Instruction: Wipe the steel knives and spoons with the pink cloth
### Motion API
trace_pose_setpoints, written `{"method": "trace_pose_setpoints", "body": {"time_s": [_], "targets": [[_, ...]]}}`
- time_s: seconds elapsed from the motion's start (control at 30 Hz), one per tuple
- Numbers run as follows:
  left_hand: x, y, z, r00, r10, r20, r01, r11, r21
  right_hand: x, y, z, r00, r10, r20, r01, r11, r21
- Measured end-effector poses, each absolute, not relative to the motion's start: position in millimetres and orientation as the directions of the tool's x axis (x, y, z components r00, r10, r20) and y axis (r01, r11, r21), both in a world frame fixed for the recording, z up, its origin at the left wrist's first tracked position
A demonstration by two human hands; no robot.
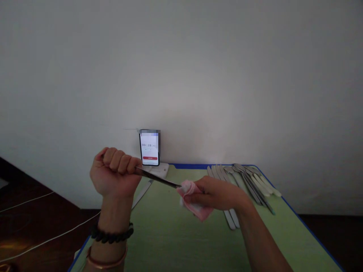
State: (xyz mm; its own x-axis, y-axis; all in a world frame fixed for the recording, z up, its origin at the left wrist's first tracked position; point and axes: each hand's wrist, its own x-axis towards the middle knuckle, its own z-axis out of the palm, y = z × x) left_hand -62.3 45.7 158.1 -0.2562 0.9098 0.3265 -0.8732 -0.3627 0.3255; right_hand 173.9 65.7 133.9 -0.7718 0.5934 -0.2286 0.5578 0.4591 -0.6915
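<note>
My left hand [115, 170] is closed in a fist round the handle of a metal knife [159, 179], held above the table with the blade pointing right. My right hand [215, 193] pinches a pink cloth [194, 202] around the far end of the blade. Both hands hover over the green table top [170, 234]. Beads and a bangle sit on my left wrist.
Several pieces of metal cutlery [244, 181] lie in a row at the table's back right. Another knife [141, 193] lies on the table under my left hand. A phone [149, 148] showing a timer stands against the white wall. White cables [42, 241] run over the dark floor at left.
</note>
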Motion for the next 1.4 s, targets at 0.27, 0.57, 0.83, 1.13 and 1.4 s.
{"method": "trace_pose_setpoints", "body": {"time_s": [0.27, 0.57, 0.83, 1.13, 1.4], "targets": [[-53, 45, 154, -0.193, 0.883, 0.428, -0.861, -0.362, 0.357, 168, 59, 135, -0.783, 0.527, -0.331, 0.595, 0.477, -0.647], [-23, 50, 144, 0.034, 0.912, 0.41, -0.834, -0.2, 0.515, 143, 58, 130, -0.842, 0.532, -0.091, 0.38, 0.466, -0.799], [-30, 49, 139, 0.223, 0.862, 0.455, -0.775, -0.126, 0.619, 129, 60, 112, -0.872, 0.489, -0.017, 0.207, 0.337, -0.919], [-69, 56, 141, -0.126, 0.874, 0.469, -0.819, -0.359, 0.448, 145, 73, 102, -0.888, 0.419, -0.191, 0.308, 0.233, -0.922], [-84, 63, 136, -0.204, 0.844, 0.495, -0.86, -0.396, 0.321, 174, 80, 109, -0.871, 0.439, -0.219, 0.385, 0.334, -0.86]]}}
